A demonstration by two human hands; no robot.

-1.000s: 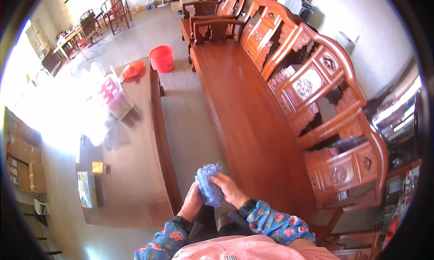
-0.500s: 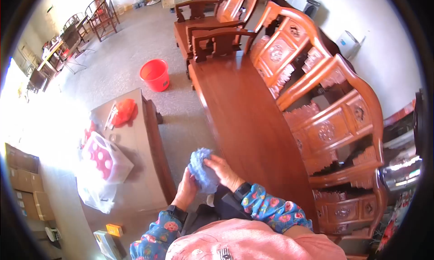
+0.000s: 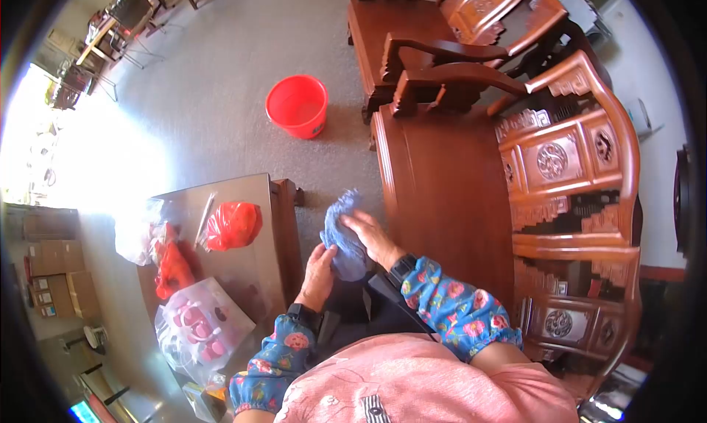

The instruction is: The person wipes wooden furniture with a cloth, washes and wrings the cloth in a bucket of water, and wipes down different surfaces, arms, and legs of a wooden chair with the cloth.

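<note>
Gripping a blue cloth (image 3: 347,261) with both hands, head view: cloth bunched and crumpled, frayed-looking at its far end, held in front of the body over the gap between low table (image 3: 266,279) and wooden bench (image 3: 449,195). Left hand (image 3: 318,277) on the cloth's left side, fingertips clamped on its edge. Right hand (image 3: 373,240) on the opposite side, fingers pressed close on the fabric; their undersides hidden, so the full grip on that side cannot be told. Floral sleeves (image 3: 460,305) on both forearms, dark bands (image 3: 402,267) at the wrists.

Table, to the left: bright red bag (image 3: 234,226) near the far edge, thin pale stick-like item (image 3: 205,218) just beside it; orange-red bundle (image 3: 174,272) nearer; translucent bag (image 3: 228,311) with pink patterning closer still.

Beyond the table, red bucket (image 3: 309,125) upright on grey floor (image 3: 221,92). Bench to the right, with carved backrest (image 3: 552,161); wooden armchair (image 3: 405,29) past its far end. Cardboard boxes (image 3: 55,257) at far left.
</note>
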